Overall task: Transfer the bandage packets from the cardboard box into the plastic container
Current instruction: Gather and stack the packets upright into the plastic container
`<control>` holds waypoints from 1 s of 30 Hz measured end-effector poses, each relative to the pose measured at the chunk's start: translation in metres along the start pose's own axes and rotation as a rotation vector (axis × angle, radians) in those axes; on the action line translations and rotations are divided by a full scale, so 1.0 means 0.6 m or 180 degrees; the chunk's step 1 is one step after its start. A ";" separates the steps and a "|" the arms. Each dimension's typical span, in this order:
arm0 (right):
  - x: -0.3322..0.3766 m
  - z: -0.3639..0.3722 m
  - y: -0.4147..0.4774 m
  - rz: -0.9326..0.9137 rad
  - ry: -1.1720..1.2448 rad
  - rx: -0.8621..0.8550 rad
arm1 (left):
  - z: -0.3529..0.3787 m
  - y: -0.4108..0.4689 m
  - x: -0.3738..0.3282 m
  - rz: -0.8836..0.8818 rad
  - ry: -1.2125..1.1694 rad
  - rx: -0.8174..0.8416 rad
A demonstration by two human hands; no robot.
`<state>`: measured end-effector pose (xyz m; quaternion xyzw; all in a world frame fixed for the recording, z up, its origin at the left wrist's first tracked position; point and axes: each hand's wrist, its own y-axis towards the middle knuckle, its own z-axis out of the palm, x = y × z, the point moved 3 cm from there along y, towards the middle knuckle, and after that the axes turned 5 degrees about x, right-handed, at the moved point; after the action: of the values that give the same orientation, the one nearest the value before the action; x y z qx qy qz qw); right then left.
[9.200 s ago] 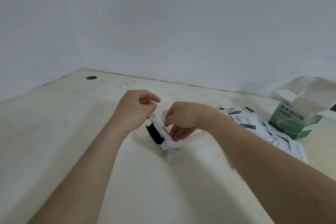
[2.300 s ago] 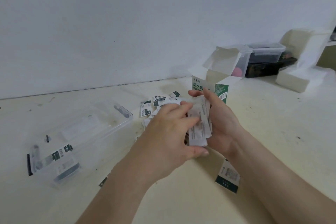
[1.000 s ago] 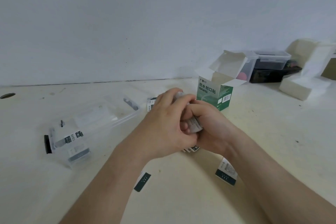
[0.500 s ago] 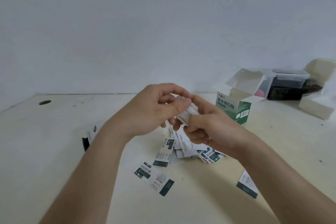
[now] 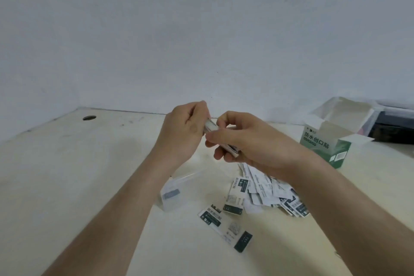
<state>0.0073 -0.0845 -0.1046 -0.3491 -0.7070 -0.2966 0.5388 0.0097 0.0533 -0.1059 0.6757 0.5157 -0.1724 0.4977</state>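
Observation:
Both hands hold one stack of white bandage packets [image 5: 211,127] in the air above the table. My left hand [image 5: 184,133] grips its upper end, and my right hand [image 5: 244,141] curls round its lower end. Below them lies a loose pile of white and green packets [image 5: 266,190], with two more packets [image 5: 220,223] nearer to me. The clear plastic container [image 5: 179,188] sits on the table under my left forearm, partly hidden. The green and white cardboard box [image 5: 324,143] stands at the right with its flaps up.
A round cable hole [image 5: 89,118] is in the pale table [image 5: 67,175] at the far left. A wall runs close behind. At the right edge, behind the cardboard box, stand a clear lidded box [image 5: 380,110] and a black box [image 5: 394,130].
The view has swung left and down, so the clear container shows again under my left forearm. Both hands still hold the stack, now squared up between them.

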 end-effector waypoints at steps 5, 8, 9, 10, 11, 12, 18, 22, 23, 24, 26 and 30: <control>0.026 0.024 0.047 0.0013 -0.0751 0.0396 | -0.052 0.001 0.040 -0.0081 0.0262 -0.0109; 0.028 0.039 0.080 0.0121 -0.0713 0.0644 | -0.069 -0.003 0.060 -0.0193 0.0186 -0.0170; 0.027 0.042 0.087 0.0131 -0.0671 0.0686 | -0.071 -0.002 0.065 -0.0219 0.0196 -0.0175; 0.025 0.048 0.094 0.0132 -0.0647 0.0724 | -0.074 -0.002 0.070 -0.0257 0.0214 -0.0174; 0.022 0.055 0.102 0.0145 -0.0637 0.0750 | -0.078 -0.003 0.077 -0.0308 0.0231 -0.0162; 0.019 0.059 0.107 0.0173 -0.0652 0.0742 | -0.080 -0.004 0.083 -0.0345 0.0256 -0.0123; -0.010 0.055 0.129 0.0750 -0.2269 0.0683 | -0.105 -0.013 0.122 -0.0626 0.1103 0.0136; -0.036 0.075 0.144 0.0968 -0.3463 0.0776 | -0.115 -0.019 0.135 -0.0731 0.1646 0.0626; -0.042 0.081 0.150 0.0972 -0.3599 0.0785 | -0.111 -0.022 0.137 -0.0813 0.1671 0.0805; -0.049 0.088 0.155 0.0966 -0.3713 0.0794 | -0.107 -0.024 0.140 -0.0863 0.1671 0.0944; -0.059 0.098 0.163 0.0989 -0.3842 0.0826 | -0.099 -0.026 0.142 -0.0859 0.1552 0.1059; -0.061 0.100 0.175 0.1064 -0.3496 0.0854 | -0.099 -0.025 0.145 -0.0839 0.1482 0.1074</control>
<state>0.0657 0.0176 -0.1500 -0.4871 -0.8492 0.1086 0.1727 0.0157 0.1490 -0.1518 0.6974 0.6631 -0.1592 0.2206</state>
